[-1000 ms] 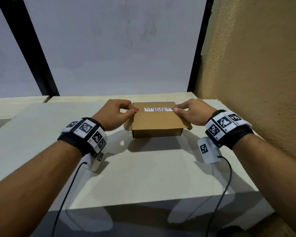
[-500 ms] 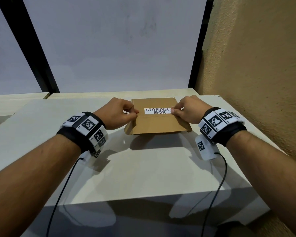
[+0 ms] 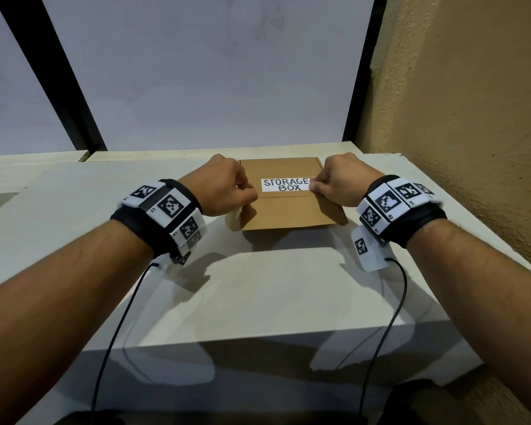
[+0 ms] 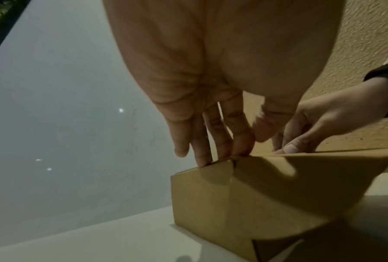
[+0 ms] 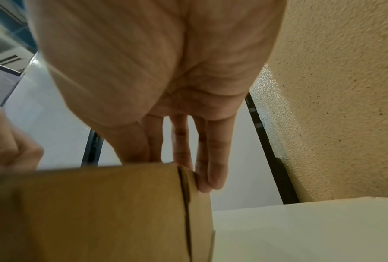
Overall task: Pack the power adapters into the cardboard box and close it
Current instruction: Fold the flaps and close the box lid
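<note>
On the pale desk (image 3: 258, 289) in front of us, toward its far edge, sits the brown cardboard box (image 3: 284, 210) with its lid folded down over the top. A white label (image 3: 285, 184) on the lid reads "STORAGE BOX" in black hand lettering. We see no power adapters; the lid hides the inside of the box.

Our left hand (image 3: 224, 188) is at the left edge of the lid, fingers curled, thumb and fingertips pinching the cardboard there. From the left wrist view, the fingers (image 4: 213, 134) point down and meet the top left corner of the box (image 4: 244, 191), where a side flap juts out at an angle below the lid.

Our right hand (image 3: 341, 182) mirrors it at the right edge, thumb on top just beside the label, fingers curled around the lid's edge. From the right wrist view, the fingers (image 5: 210, 159) press against the upper right corner of the box (image 5: 112, 209), beside a seam in the cardboard.

Both wrists wear black bands carrying white blocks with black square markers, and a thin black cable hangs from each toward us. Behind the desk is a grey panel framed by black bars, and a rough tan wall (image 3: 472, 118) stands close on our right.
</note>
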{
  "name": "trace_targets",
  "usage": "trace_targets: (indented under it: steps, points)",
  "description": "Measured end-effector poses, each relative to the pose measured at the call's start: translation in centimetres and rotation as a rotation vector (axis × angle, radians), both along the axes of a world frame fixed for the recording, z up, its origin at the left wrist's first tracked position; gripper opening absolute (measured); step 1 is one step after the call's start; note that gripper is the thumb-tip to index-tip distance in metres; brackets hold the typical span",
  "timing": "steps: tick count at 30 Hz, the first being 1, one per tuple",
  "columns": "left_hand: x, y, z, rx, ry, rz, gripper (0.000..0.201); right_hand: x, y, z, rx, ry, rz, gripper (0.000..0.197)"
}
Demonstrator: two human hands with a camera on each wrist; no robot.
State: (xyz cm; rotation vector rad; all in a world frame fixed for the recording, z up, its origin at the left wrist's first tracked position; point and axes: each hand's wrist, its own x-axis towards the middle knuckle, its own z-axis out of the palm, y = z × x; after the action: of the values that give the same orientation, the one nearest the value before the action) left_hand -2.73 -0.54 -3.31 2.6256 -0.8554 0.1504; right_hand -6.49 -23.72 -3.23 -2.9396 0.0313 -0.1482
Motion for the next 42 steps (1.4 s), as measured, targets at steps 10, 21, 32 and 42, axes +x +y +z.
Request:
trace_targets:
  steps: [10,21,32,42]
  points:
    - [-2.4,-2.3,0.7,0.227,-0.081,0.141,0.034,-0.4,0.7,0.6,-0.024,0.037,-0.015,0.033]
    - [-3.1,-1.7,-0.4,0.037,0.225,0.367,0.044,-3.0,-1.2,0.8,0.354,0.18,-0.111,0.038]
    - [-2.9,0.1,-0.4,-0.066,0.461,0.338,0.054,-3.1,-0.8,0.5,0.576,0.235,-0.223,0.04]
    - [-2.8,1.3,-0.1,-0.219,0.648,0.282,0.071,-3.5,-0.3,-0.6,0.825,0.259,-0.29,0.044]
